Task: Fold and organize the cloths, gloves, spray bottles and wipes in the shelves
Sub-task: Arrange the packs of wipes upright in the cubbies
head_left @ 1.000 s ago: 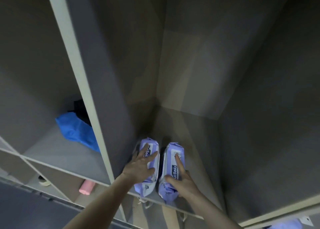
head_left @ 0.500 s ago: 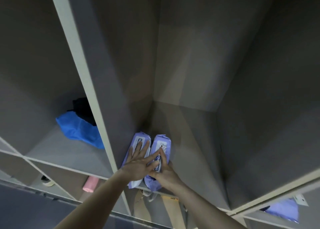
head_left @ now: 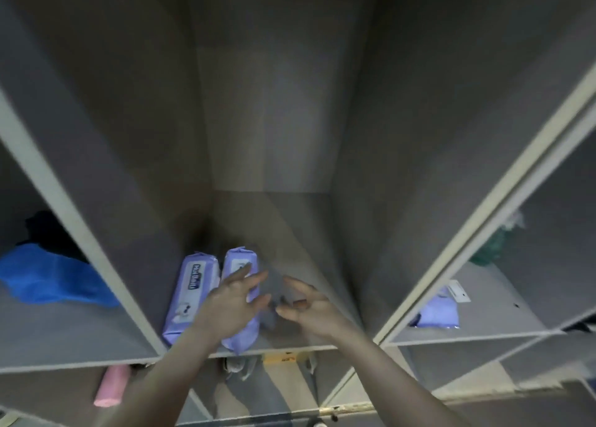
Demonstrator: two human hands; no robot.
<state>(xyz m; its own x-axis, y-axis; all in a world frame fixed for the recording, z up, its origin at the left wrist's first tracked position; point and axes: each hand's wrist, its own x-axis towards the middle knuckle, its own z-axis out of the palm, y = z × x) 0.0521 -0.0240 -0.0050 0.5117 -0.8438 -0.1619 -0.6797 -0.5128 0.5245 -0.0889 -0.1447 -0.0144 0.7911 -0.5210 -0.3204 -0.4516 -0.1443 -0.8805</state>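
Two purple wipe packs lie side by side at the left of the middle shelf compartment (head_left: 306,233). The left pack (head_left: 190,291) sits against the divider; the right pack (head_left: 240,262) lies beside it. My left hand (head_left: 235,301) hovers over the right pack with fingers spread and holds nothing. My right hand (head_left: 306,304) is to the right of the packs, off them, fingers loosely curved and empty. A third purple wipe pack (head_left: 438,313) lies in the right compartment.
A blue cloth (head_left: 48,281) and a dark cloth (head_left: 48,233) lie in the left compartment. A green item (head_left: 493,246) sits far back in the right compartment. A pink roll (head_left: 111,386) lies on the lower left shelf. Upright dividers flank the middle compartment.
Both hands have lifted off the two wipe packs, which now lie together against the left divider. My right hand has moved right, away from them. The view has swung right.
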